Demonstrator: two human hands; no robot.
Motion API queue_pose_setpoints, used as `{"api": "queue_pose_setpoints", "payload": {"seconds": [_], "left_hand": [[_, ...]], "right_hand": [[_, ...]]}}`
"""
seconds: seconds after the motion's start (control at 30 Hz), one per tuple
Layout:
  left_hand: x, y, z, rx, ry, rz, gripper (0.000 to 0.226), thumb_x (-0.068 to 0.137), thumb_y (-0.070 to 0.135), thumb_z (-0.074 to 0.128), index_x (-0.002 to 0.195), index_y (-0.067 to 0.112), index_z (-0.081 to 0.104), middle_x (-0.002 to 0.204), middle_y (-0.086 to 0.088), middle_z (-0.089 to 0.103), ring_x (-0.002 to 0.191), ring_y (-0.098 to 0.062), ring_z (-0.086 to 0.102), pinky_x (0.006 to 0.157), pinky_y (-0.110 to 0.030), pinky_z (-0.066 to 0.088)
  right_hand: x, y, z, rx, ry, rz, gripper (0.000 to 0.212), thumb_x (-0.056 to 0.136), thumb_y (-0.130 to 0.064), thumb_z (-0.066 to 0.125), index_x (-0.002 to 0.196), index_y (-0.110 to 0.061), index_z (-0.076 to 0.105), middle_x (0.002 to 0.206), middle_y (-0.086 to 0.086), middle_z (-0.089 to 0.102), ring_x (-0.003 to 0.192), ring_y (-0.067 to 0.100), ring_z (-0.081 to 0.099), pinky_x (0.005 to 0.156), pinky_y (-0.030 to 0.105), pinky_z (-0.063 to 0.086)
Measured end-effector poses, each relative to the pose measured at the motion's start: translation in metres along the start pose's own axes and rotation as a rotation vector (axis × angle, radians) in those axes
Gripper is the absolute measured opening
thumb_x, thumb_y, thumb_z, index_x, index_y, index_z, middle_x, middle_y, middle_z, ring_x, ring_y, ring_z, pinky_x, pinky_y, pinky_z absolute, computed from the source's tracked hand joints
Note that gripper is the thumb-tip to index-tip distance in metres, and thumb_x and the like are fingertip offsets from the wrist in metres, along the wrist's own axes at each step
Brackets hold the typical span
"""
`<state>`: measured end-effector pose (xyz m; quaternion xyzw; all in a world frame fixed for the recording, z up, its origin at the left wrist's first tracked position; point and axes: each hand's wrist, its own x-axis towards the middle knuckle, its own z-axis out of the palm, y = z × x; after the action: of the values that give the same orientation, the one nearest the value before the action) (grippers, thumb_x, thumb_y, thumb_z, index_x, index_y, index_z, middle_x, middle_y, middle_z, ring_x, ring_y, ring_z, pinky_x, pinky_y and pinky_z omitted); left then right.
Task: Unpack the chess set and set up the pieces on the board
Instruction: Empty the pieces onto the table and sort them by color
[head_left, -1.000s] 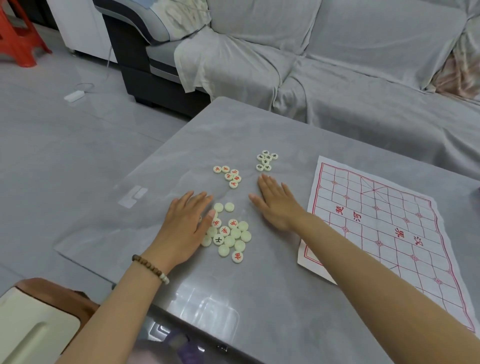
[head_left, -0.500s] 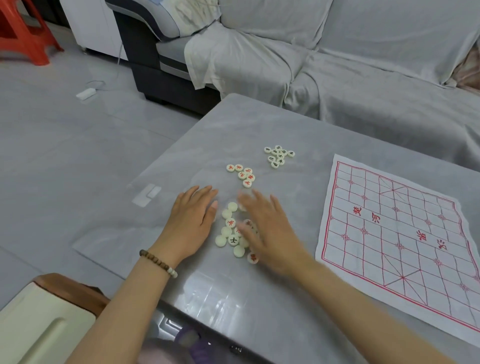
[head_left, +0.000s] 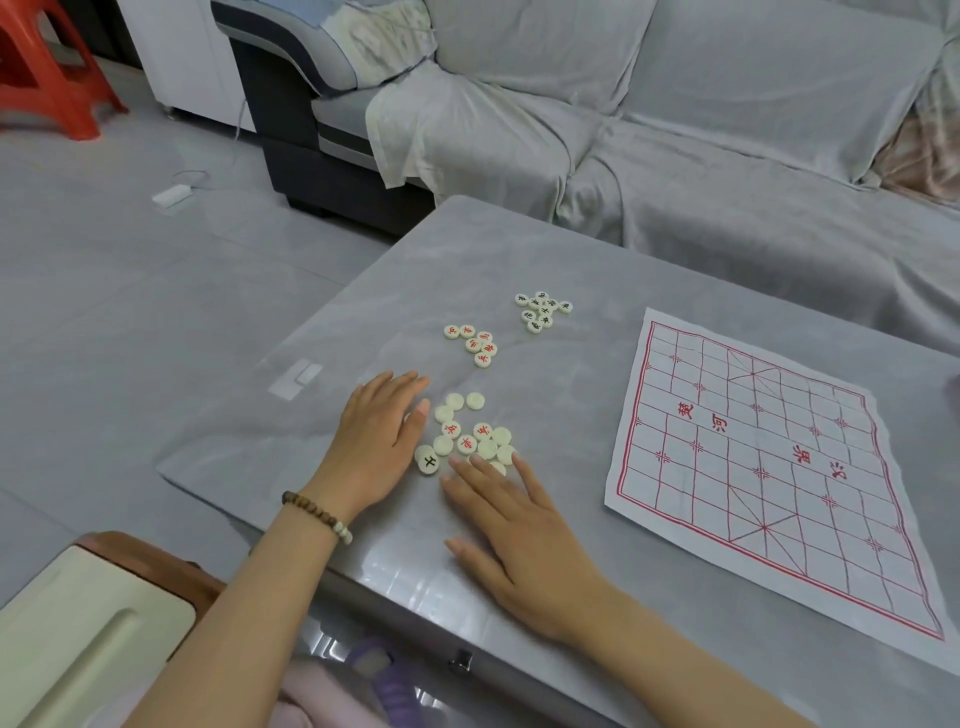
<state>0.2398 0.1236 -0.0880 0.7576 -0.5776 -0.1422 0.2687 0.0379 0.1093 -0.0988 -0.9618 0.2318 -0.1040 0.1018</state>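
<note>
Grey stone-look tabletop (head_left: 571, 249): it fills the middle of the frame. Its left edge runs diagonally from upper centre down to a rounded corner at middle left, and its near edge passes under both your forearms.
Left hand (head_left: 374, 441): lies flat, palm down, with the fingers straight and close together. Its thumb side touches the left edge of the mixed pile.
Right hand (head_left: 524, 525): lies flat, palm down, with the fingers slightly spread. The fingertips touch the near edge of the pile and cover part of a piece or two.
Mixed pile (head_left: 470, 431): cream xiangqi discs lie between your two hands at frame centre, some blank side up, some showing red characters and one a black character.
Red-character group (head_left: 475, 344): a small cluster lies just beyond the pile, apart from it.
Black-character group (head_left: 543, 310): it lies further up and to the right, near the red group.
Paper board (head_left: 769, 467): a red-lined, creased sheet lies at the right of the frame with no pieces on it. It is well apart from the pile, and bare tabletop shows between them.
Bead bracelet (head_left: 317, 517): it sits on your left wrist.
Grey-covered sofa (head_left: 675, 130): it stands just past the table's far edge.
Red stool (head_left: 47, 67): it stands on the floor at upper left.
</note>
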Motion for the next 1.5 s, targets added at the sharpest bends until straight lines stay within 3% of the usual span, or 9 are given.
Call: {"api": "queue_pose_setpoints", "payload": {"seconds": [0.37, 0.53, 0.73, 0.87, 1.0, 1.2, 1.33, 1.4, 1.5], "left_hand": [[0.001, -0.009, -0.007, -0.022, 0.064, -0.045, 0.040, 0.100, 0.026, 0.030, 0.138, 0.018, 0.039, 0.147, 0.001, 0.035, 0.140, -0.018, 0.019, 0.115, -0.032, 0.010], [-0.001, -0.006, -0.005, -0.036, 0.053, -0.031, 0.041, 0.100, 0.027, 0.029, 0.139, 0.019, 0.039, 0.147, 0.003, 0.035, 0.140, -0.017, 0.017, 0.114, -0.030, 0.010], [0.008, 0.001, 0.000, -0.034, -0.037, -0.008, 0.043, 0.100, 0.032, 0.028, 0.141, 0.020, 0.034, 0.147, 0.004, 0.034, 0.139, -0.014, 0.021, 0.115, -0.030, 0.014], [0.012, 0.001, 0.004, -0.018, -0.095, -0.014, 0.048, 0.098, 0.037, 0.029, 0.143, 0.020, 0.029, 0.150, 0.005, 0.029, 0.140, -0.013, 0.019, 0.116, -0.031, 0.013], [0.013, -0.002, 0.007, 0.015, -0.119, -0.008, 0.051, 0.097, 0.041, 0.032, 0.145, 0.024, 0.025, 0.151, 0.008, 0.026, 0.141, -0.011, 0.014, 0.116, -0.029, 0.011], [0.020, -0.011, 0.002, -0.021, -0.082, -0.004, 0.048, 0.096, 0.038, 0.039, 0.142, 0.026, 0.032, 0.147, 0.011, 0.032, 0.139, -0.008, 0.020, 0.113, -0.024, 0.014], [0.023, -0.018, -0.004, -0.043, -0.019, -0.004, 0.041, 0.097, 0.035, 0.037, 0.136, 0.026, 0.042, 0.139, 0.011, 0.043, 0.132, -0.008, 0.033, 0.110, -0.027, 0.025], [0.023, -0.016, -0.005, -0.060, 0.012, 0.014, 0.037, 0.096, 0.034, 0.041, 0.131, 0.028, 0.048, 0.129, 0.013, 0.051, 0.123, -0.007, 0.041, 0.104, -0.027, 0.033], [0.022, -0.006, -0.004, -0.079, 0.014, 0.072, 0.030, 0.090, 0.038, 0.054, 0.120, 0.034, 0.057, 0.109, 0.018, 0.057, 0.103, -0.004, 0.048, 0.091, -0.027, 0.041]], "right_hand": [[0.024, -0.012, 0.006, -0.011, -0.043, -0.016, 0.064, 0.097, -0.052, 0.009, 0.144, -0.017, 0.034, 0.151, -0.002, 0.033, 0.144, 0.014, 0.015, 0.115, 0.039, -0.005], [-0.015, -0.017, 0.002, -0.194, -0.085, -0.079, 0.055, 0.098, -0.051, 0.021, 0.136, -0.021, 0.047, 0.143, -0.008, 0.044, 0.139, 0.012, 0.029, 0.112, 0.042, 0.015], [-0.033, 0.035, -0.030, -0.294, -0.140, 0.223, 0.058, 0.099, -0.049, 0.014, 0.134, -0.022, 0.051, 0.141, -0.008, 0.047, 0.138, 0.013, 0.031, 0.114, 0.041, 0.006], [0.017, 0.066, -0.041, -0.159, -0.200, 0.335, 0.077, 0.086, -0.060, -0.009, 0.149, -0.023, 0.015, 0.156, -0.011, 0.008, 0.144, 0.008, -0.005, 0.113, 0.032, -0.021], [0.082, 0.118, -0.036, -0.176, -0.261, 0.503, 0.060, 0.098, -0.049, 0.009, 0.150, -0.019, 0.004, 0.158, -0.004, -0.001, 0.145, 0.014, -0.010, 0.114, 0.039, -0.015], [0.137, 0.152, -0.028, -0.132, -0.240, 0.556, 0.060, 0.100, -0.046, 0.014, 0.150, -0.017, -0.003, 0.158, -0.003, -0.007, 0.144, 0.016, -0.013, 0.116, 0.041, -0.012], [0.127, 0.124, -0.027, 0.009, -0.029, 0.313, 0.051, 0.102, -0.034, 0.026, 0.149, -0.018, 0.017, 0.158, -0.004, 0.010, 0.145, 0.012, 0.005, 0.115, 0.031, -0.003], [0.113, 0.100, -0.027, 0.243, 0.009, 0.132, 0.042, 0.100, -0.028, 0.037, 0.141, -0.022, 0.039, 0.150, -0.010, 0.031, 0.138, 0.004, 0.026, 0.111, 0.019, 0.013], [0.100, 0.086, -0.023, 0.298, 0.056, 0.074, 0.031, 0.093, -0.028, 0.055, 0.123, -0.023, 0.061, 0.130, -0.011, 0.056, 0.120, 0.003, 0.048, 0.098, 0.016, 0.036]]}}
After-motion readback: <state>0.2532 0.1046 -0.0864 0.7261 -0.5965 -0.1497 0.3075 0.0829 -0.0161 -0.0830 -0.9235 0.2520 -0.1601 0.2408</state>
